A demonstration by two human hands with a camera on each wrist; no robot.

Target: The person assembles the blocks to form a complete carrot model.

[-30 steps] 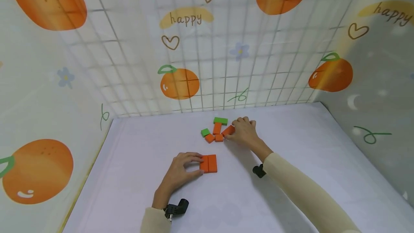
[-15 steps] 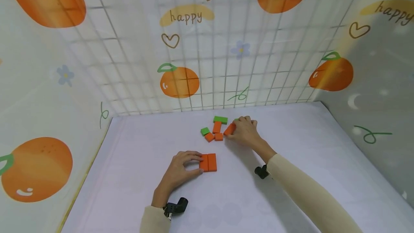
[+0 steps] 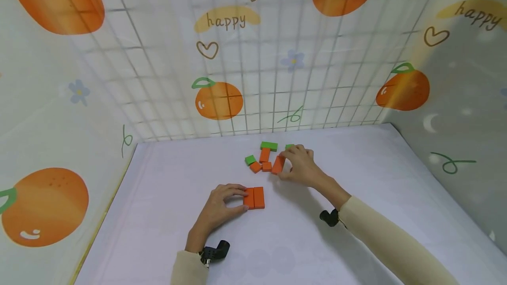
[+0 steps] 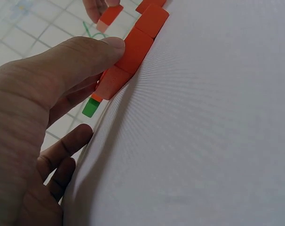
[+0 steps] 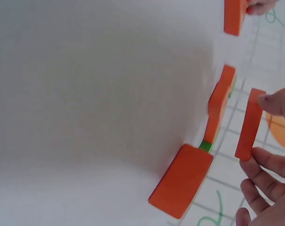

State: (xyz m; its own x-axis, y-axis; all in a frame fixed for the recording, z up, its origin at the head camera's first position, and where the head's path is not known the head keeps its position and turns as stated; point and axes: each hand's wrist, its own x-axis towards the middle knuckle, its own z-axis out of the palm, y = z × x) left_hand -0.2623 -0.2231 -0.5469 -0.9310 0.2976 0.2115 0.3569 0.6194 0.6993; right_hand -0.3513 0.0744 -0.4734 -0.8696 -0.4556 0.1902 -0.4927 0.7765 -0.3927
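Two orange blocks lie flat side by side on the white table. My left hand pinches the left orange block between thumb and fingers; the right one touches it. In the left wrist view the thumb presses on the block's edge. Farther off, my right hand holds another orange block, gripped at its ends by thumb and fingertips in the right wrist view. Left of that hand lie an orange block and two small orange pieces, close together.
A long green block lies behind the orange pieces, and a small green block to their left. Another green piece shows partly behind my right hand. A patterned curtain stands around the table's back and sides.
My right hand has drawn slightly toward me with the orange block, which now stands more upright in the head view. A green piece behind that hand has come into view. The left hand stays put.
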